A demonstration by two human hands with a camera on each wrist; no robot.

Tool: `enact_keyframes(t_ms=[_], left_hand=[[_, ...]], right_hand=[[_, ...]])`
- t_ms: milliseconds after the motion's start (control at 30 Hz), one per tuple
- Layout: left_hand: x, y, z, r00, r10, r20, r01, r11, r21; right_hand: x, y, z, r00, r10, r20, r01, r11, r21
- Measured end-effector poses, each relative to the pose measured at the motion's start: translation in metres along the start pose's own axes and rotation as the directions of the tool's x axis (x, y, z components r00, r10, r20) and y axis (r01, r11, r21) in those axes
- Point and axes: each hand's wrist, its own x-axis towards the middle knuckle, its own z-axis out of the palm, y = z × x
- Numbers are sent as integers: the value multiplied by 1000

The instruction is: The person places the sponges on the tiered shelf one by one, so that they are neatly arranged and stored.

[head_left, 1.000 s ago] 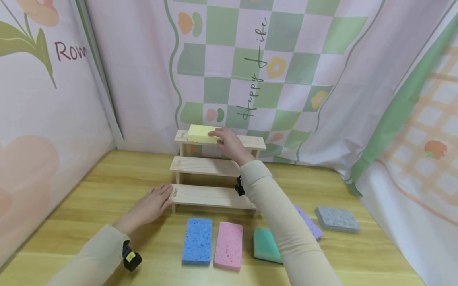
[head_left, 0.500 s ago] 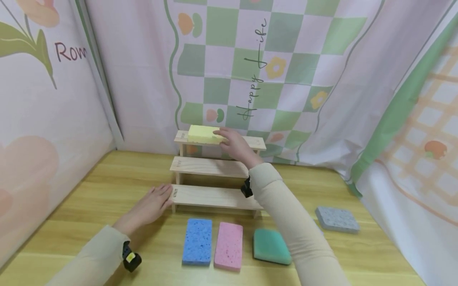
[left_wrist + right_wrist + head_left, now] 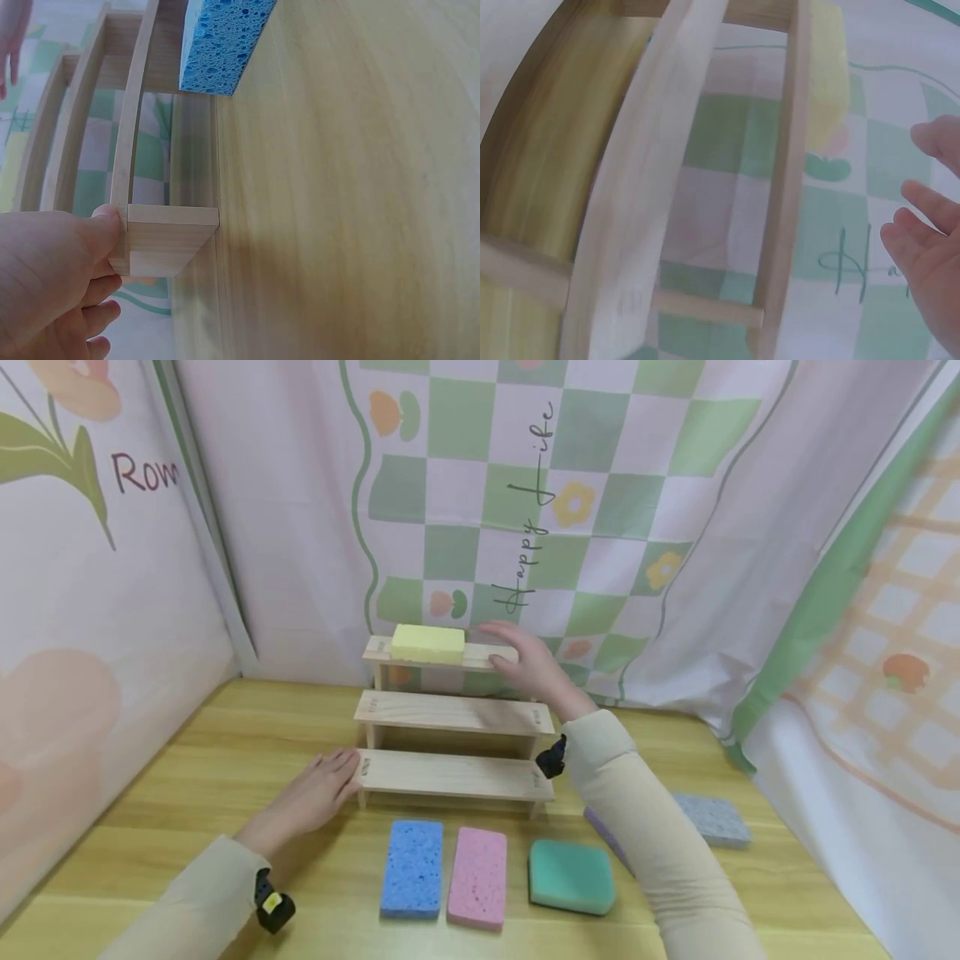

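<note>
From where I stand, the yellow sponge [image 3: 428, 644] lies flat on the top, farthest step of a wooden rack [image 3: 453, 710], nearer that step's left end. The right hand [image 3: 528, 664] is beside it on the right, a gap between fingers and sponge. That hand is unclenched and grasps nothing, its thumb and fingers apart in the air by the right part of the top step.

The left hand [image 3: 318, 789] grips the rack at the left end of its lowest, nearest step, the thumb pressed on the wood and the other fingers curled by the edge. A black device [image 3: 275, 912] sits at the left wrist, and a black camera [image 3: 551, 758] at the right one.

On the near side of the rack, a row of sponges lies on the wooden table [image 3: 187, 760]: blue [image 3: 412, 868] at the left, pink [image 3: 477, 878] just beside it, then green [image 3: 572, 877]. Farther right, the right sleeve [image 3: 660, 835] hides much of a purple sponge [image 3: 609, 838] and covers the left edge of a grey sponge [image 3: 716, 821]. At the far side hangs a green-and-white checked cloth [image 3: 459, 422] reading "Happy Life"
</note>
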Motion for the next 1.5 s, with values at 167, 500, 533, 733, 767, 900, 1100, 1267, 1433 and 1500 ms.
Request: enact_keyframes(t_ms=[167, 500, 533, 733, 767, 900, 1100, 1267, 1433, 1500], left_hand=[[0, 1, -1, 1000, 6, -7, -6, 1000, -2], [-1, 1, 0, 1000, 7, -4, -7, 1000, 1], [-1, 1, 0, 1000, 9, -6, -9, 1000, 2], [-2, 1, 0, 1000, 18, -16, -18, 1000, -1], [-2, 1, 0, 1000, 19, -16, -19, 1000, -1], [-1, 1, 0, 1000, 22, -22, -22, 1000, -4], [0, 0, 0, 1000, 22, -22, -22, 1000, -3], [-1, 0, 0, 1000, 16, -13, -16, 1000, -5], [-1, -1, 0, 1000, 16, -12, -16, 1000, -3], [-1, -1, 1, 1000, 15, -12, -15, 1000, -4]], right_hand=[[-13, 6, -13, 999, -11, -35, 10, 999, -35], [-39, 15, -32, 998, -32, -62, 29, 999, -43], [-41, 16, -33, 997, -36, -64, 33, 998, -44], [-57, 18, -40, 996, -33, -83, 31, 999, -25], [-60, 18, -41, 996, -27, -86, 25, 999, -24], [-70, 21, -45, 996, 9, -90, -11, 1000, -22], [-87, 27, -52, 995, 39, -91, -42, 999, -24], [-100, 34, -54, 994, 32, -108, -33, 999, -5], [-113, 40, -57, 991, 49, -125, -51, 999, -9], [-117, 41, -58, 991, 62, -121, -63, 998, -5]])
